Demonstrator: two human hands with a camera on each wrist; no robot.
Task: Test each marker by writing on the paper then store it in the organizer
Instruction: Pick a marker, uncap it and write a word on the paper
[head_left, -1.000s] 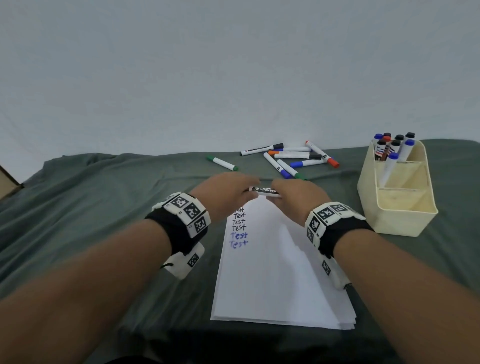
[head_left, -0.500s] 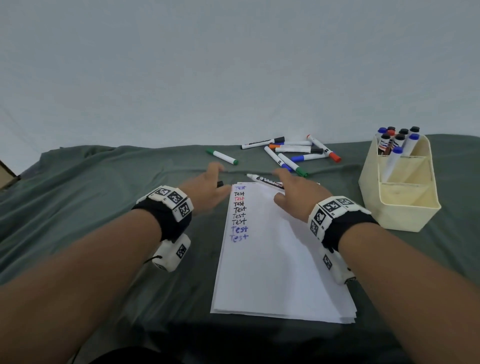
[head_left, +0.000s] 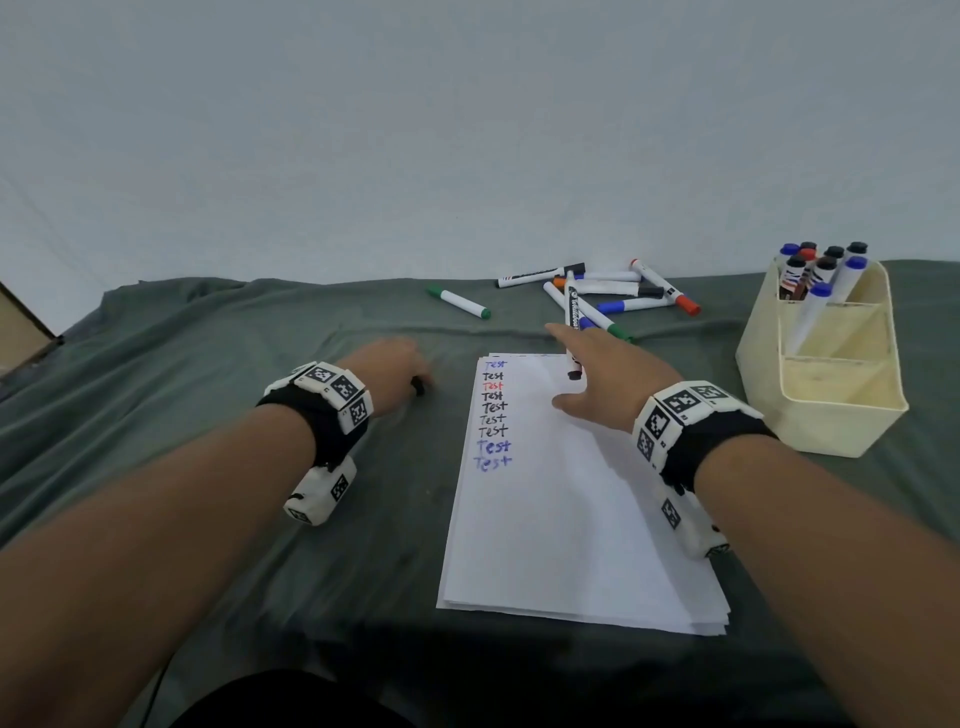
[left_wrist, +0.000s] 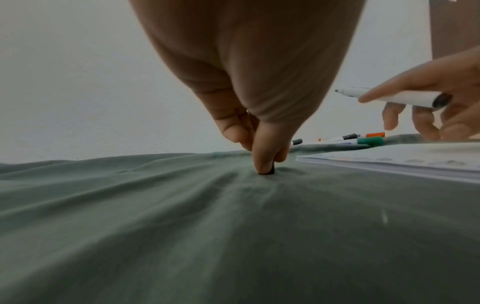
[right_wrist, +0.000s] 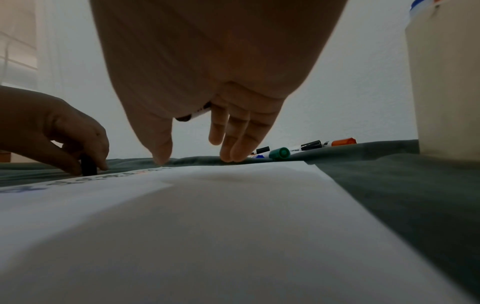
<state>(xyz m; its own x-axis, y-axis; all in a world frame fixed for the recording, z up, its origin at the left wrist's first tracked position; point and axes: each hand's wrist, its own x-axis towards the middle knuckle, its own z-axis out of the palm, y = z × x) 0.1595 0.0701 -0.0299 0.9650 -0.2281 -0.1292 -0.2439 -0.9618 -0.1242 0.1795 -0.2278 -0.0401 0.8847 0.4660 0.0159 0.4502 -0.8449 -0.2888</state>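
My right hand (head_left: 587, 364) pinches an uncapped black whiteboard marker (head_left: 572, 317) over the top edge of the paper stack (head_left: 561, 509), its writing tip pointing away from me. In the left wrist view the marker (left_wrist: 389, 97) lies under the index finger. My left hand (head_left: 410, 376) pinches the marker's black cap (head_left: 418, 387) and holds it upright against the green cloth, just left of the paper. Several lines of "Test" in black, red and blue run down the paper's left side. The cream organizer (head_left: 810, 415) stands to the right with several markers upright in its back compartment.
Several loose markers (head_left: 623, 299) lie in a pile on the green cloth (head_left: 234, 441) beyond the paper, and a green-capped one (head_left: 460, 302) lies apart to their left. A white wall rises right behind the table. The organizer's two front compartments hold nothing.
The hands pulled apart and the cap came off the marker. My left hand carried the cap left and down onto the cloth. My right hand turned the marker to point away.
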